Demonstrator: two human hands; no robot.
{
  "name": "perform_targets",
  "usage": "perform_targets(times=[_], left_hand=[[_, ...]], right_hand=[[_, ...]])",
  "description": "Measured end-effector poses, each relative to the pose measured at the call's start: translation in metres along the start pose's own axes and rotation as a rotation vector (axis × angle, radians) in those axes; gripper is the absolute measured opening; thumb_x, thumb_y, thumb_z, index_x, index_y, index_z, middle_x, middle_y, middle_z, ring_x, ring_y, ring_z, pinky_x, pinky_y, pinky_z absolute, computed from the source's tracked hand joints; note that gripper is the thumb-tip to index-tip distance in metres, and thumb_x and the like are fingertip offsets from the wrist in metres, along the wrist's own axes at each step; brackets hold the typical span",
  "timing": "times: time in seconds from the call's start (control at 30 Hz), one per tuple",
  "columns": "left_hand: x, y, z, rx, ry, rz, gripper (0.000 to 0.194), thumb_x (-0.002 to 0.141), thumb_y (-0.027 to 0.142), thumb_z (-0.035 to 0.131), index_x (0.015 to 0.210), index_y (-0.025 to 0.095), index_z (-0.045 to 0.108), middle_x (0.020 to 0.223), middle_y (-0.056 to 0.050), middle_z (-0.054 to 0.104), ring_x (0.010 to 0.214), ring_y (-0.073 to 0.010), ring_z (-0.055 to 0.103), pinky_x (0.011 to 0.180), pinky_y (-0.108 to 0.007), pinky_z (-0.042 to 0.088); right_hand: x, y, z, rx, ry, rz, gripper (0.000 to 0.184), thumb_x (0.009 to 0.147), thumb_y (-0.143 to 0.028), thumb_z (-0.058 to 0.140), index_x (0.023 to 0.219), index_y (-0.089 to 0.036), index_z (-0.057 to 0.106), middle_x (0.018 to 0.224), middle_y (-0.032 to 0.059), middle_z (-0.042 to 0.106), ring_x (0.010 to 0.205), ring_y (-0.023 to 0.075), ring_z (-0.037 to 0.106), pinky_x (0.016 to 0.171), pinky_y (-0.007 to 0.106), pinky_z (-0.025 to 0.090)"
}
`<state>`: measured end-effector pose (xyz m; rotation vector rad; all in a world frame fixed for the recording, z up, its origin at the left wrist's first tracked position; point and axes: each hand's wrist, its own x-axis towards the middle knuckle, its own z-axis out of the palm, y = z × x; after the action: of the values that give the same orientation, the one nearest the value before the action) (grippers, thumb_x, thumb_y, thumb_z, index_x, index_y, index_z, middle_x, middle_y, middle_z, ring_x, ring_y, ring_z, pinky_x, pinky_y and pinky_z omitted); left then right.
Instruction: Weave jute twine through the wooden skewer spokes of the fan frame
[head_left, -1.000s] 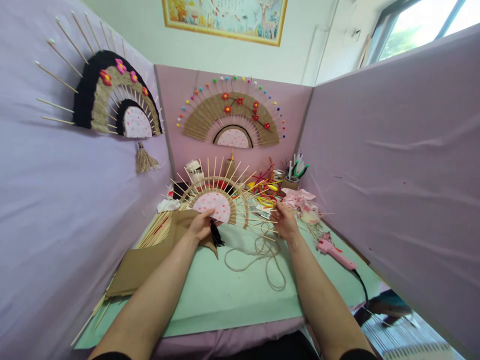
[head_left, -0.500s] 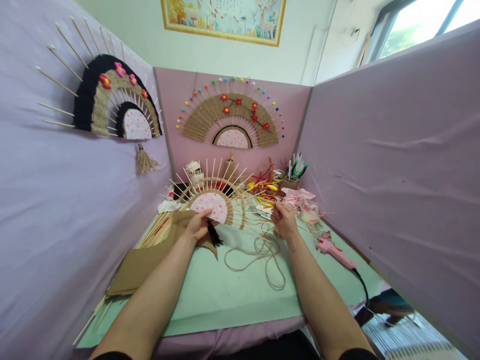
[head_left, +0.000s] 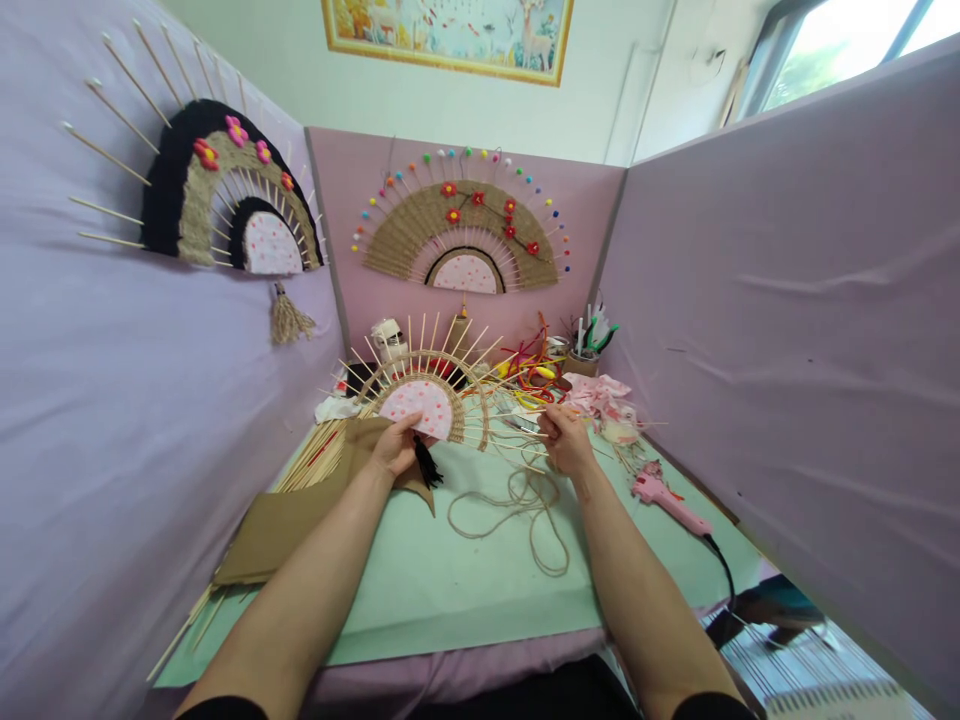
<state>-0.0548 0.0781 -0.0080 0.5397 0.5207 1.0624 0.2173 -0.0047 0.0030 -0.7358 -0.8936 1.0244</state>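
My left hand (head_left: 397,445) grips a half-round fan (head_left: 417,405) at its pink dotted centre, thumb on top. Thin wooden sticks spread out from that centre, with two arcs of twine woven through them. A black tassel (head_left: 427,464) hangs by my left fingers. At the right-hand stick ends, my right hand (head_left: 564,438) is closed in a pinch on jute twine; the fingertips are partly hidden. Loose twine (head_left: 536,510) trails below that hand in loops on the green tabletop (head_left: 465,590).
Brown cloth (head_left: 277,535) and a bundle of sticks (head_left: 315,460) lie at the left. A pink glue gun (head_left: 671,503) with a black cord rests at the right. Coloured pipe cleaners (head_left: 536,365) and a tool holder (head_left: 581,362) are at the back. Finished fans (head_left: 480,215) hang on the partitions.
The fan has tilted slightly, its right-hand sticks rising a little. My right hand has shifted slightly left, still pinched. The rest of the table looks the same.
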Motion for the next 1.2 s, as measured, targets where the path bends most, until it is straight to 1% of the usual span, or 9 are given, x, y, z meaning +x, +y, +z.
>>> perform_targets(times=[0.23,0.43,0.5,0.63,0.73,0.83,0.9,1.07,1.2], left_hand=[[-0.006,-0.008,0.014,-0.066,-0.002,0.024,0.027,0.081,0.007,0.049,0.105,0.012,0.058,0.078,-0.005,0.069,0.072,-0.0147,0.066,0.080,-0.031,0.054],[-0.009,-0.020,0.026,-0.104,-0.021,0.029,0.027,0.080,0.006,0.049,0.106,0.012,0.057,0.081,-0.006,0.070,0.078,-0.0154,0.066,0.082,-0.031,0.053],[-0.011,-0.021,0.029,-0.115,-0.031,0.025,0.027,0.080,0.006,0.049,0.106,0.012,0.057,0.084,-0.007,0.070,0.081,-0.0157,0.066,0.084,-0.031,0.052],[-0.013,-0.017,0.030,-0.119,-0.027,0.038,0.027,0.081,0.007,0.049,0.106,0.012,0.057,0.086,-0.007,0.070,0.081,-0.0146,0.066,0.087,-0.031,0.051],[-0.013,-0.015,0.029,-0.116,-0.020,0.032,0.027,0.080,0.006,0.050,0.105,0.013,0.058,0.083,-0.006,0.069,0.078,-0.0139,0.066,0.086,-0.030,0.051],[-0.014,-0.016,0.030,-0.103,-0.014,0.019,0.028,0.079,0.005,0.050,0.105,0.014,0.058,0.082,-0.005,0.069,0.077,-0.0142,0.066,0.085,-0.031,0.052],[-0.015,-0.017,0.031,-0.090,-0.009,0.018,0.029,0.079,0.005,0.050,0.105,0.014,0.058,0.083,-0.005,0.069,0.077,-0.0146,0.066,0.084,-0.031,0.052],[-0.016,-0.019,0.031,-0.092,-0.014,0.009,0.025,0.078,0.005,0.051,0.101,0.013,0.059,0.083,-0.006,0.070,0.077,-0.0149,0.066,0.084,-0.031,0.052],[-0.017,-0.021,0.031,-0.074,-0.008,-0.009,0.022,0.078,0.004,0.051,0.097,0.013,0.060,0.080,-0.005,0.069,0.074,-0.0147,0.066,0.083,-0.032,0.052]], right_hand=[[-0.005,0.007,0.009,-0.123,-0.052,0.068,0.028,0.065,-0.036,0.069,0.088,-0.021,0.066,0.045,-0.0098,0.026,0.039,0.0048,0.015,0.037,0.020,0.011],[-0.015,0.013,0.016,-0.429,-0.293,0.143,0.027,0.066,-0.034,0.069,0.088,-0.018,0.071,0.062,-0.0019,0.058,0.045,0.0045,0.030,0.043,0.020,0.021],[-0.016,0.014,0.016,-0.461,-0.299,0.146,0.026,0.067,-0.034,0.068,0.088,-0.019,0.072,0.067,-0.0008,0.061,0.045,0.0046,0.033,0.043,0.020,0.023],[-0.014,0.016,0.015,-0.405,-0.212,0.112,0.027,0.067,-0.034,0.069,0.089,-0.020,0.072,0.074,0.0017,0.065,0.051,0.0070,0.043,0.048,0.021,0.032],[-0.015,0.014,0.018,-0.295,-0.218,0.082,0.028,0.066,-0.033,0.071,0.092,-0.021,0.070,0.083,0.0038,0.068,0.069,0.0130,0.057,0.063,0.026,0.044],[-0.018,0.009,0.024,-0.177,-0.253,0.060,0.032,0.068,-0.033,0.070,0.098,-0.023,0.068,0.096,0.0049,0.067,0.087,0.0172,0.061,0.080,0.031,0.045],[-0.020,0.006,0.028,-0.108,-0.259,0.070,0.033,0.067,-0.032,0.071,0.098,-0.024,0.067,0.099,0.0053,0.066,0.091,0.0182,0.060,0.082,0.032,0.046],[-0.022,0.005,0.029,0.020,-0.243,0.164,0.038,0.059,-0.023,0.077,0.096,-0.024,0.065,0.091,0.0037,0.066,0.077,0.0156,0.062,0.064,0.027,0.049],[-0.018,0.010,0.024,-0.040,-0.169,0.178,0.028,0.060,-0.023,0.076,0.087,-0.022,0.067,0.073,-0.0008,0.063,0.053,0.0063,0.050,0.046,0.017,0.035]])
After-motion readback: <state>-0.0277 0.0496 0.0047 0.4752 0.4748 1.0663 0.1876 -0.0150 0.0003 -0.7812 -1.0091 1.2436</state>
